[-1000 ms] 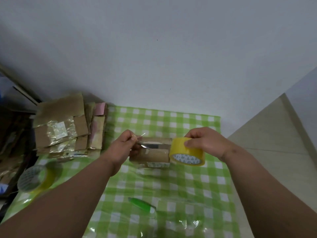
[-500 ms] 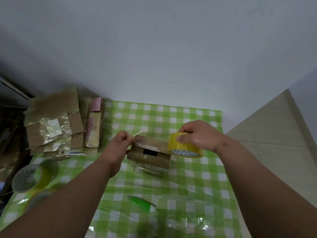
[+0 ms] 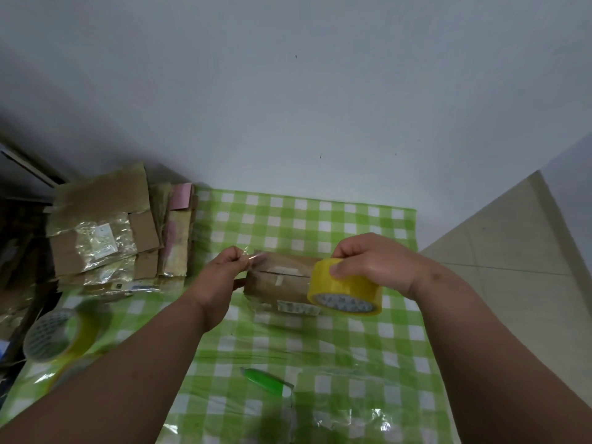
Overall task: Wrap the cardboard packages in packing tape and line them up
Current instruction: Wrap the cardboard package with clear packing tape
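A brown cardboard package [image 3: 278,278], box-shaped with a slit along its top and pale tape patches, sits at the middle of the table [image 3: 320,219], whose cover is a glossy green-and-white check; a white label on its near side is too blurred to read. The left hand [image 3: 221,277] pinches the clear, shiny tape end [image 3: 253,256] between thumb and fingertips at the package's left edge; the right hand [image 3: 374,264] curls its fingers round a yellow tape roll [image 3: 344,288], thumb pressed on its rim, touching the package's right end. Far left, a stack of taped cardboard packages [image 3: 102,232], crinkly with film; near left, a second tape roll [image 3: 57,334], blurred; near centre, a green plastic cutter [image 3: 266,379].
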A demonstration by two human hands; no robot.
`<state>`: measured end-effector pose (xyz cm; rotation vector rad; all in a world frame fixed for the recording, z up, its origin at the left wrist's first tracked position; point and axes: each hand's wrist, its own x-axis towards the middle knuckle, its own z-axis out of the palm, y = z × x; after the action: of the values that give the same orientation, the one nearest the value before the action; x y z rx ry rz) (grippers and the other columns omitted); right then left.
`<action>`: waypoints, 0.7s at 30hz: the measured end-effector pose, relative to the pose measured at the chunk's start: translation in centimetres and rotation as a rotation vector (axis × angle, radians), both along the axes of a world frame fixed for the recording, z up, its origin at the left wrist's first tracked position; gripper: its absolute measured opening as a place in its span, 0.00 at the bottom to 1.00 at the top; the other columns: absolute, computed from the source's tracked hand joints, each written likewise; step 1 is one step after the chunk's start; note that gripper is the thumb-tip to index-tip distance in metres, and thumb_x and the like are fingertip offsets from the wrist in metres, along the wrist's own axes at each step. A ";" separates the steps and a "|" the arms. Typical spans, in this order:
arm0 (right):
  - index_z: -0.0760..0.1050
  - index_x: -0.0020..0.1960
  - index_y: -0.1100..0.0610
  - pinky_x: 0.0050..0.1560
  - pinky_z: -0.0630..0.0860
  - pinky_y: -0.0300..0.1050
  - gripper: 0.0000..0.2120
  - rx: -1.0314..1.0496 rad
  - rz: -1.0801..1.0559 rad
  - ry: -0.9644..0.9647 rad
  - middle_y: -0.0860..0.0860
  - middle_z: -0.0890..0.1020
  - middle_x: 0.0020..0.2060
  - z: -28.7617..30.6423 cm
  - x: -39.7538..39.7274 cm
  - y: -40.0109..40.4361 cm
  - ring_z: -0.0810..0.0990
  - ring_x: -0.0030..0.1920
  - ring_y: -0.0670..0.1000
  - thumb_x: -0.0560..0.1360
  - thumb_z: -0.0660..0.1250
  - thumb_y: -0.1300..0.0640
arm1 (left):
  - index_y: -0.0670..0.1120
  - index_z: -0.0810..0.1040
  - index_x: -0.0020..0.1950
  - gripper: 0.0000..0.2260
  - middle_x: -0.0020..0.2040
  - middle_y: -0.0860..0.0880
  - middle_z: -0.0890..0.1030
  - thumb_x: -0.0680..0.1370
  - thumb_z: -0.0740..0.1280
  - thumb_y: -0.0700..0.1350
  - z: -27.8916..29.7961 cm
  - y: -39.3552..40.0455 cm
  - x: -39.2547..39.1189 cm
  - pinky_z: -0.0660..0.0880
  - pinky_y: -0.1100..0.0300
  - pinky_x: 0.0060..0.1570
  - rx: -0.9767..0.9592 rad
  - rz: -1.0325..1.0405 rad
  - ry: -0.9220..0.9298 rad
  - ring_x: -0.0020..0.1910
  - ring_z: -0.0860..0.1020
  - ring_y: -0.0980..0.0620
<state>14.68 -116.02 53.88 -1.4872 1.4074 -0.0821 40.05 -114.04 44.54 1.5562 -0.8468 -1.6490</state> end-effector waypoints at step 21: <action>0.70 0.36 0.53 0.35 0.68 0.42 0.24 -0.084 -0.171 0.102 0.48 0.76 0.36 -3.3 -0.9 -1.4 0.77 0.37 0.49 0.66 0.73 0.34 | 0.39 0.77 0.43 0.06 0.48 0.42 0.81 0.80 0.65 0.38 -1.9 1.2 -0.7 0.76 0.51 0.59 0.101 0.244 -0.148 0.47 0.78 0.48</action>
<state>13.81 -117.44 50.57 -1.4540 1.6295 -0.1759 39.35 -112.83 42.60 1.7925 -0.6268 -1.4336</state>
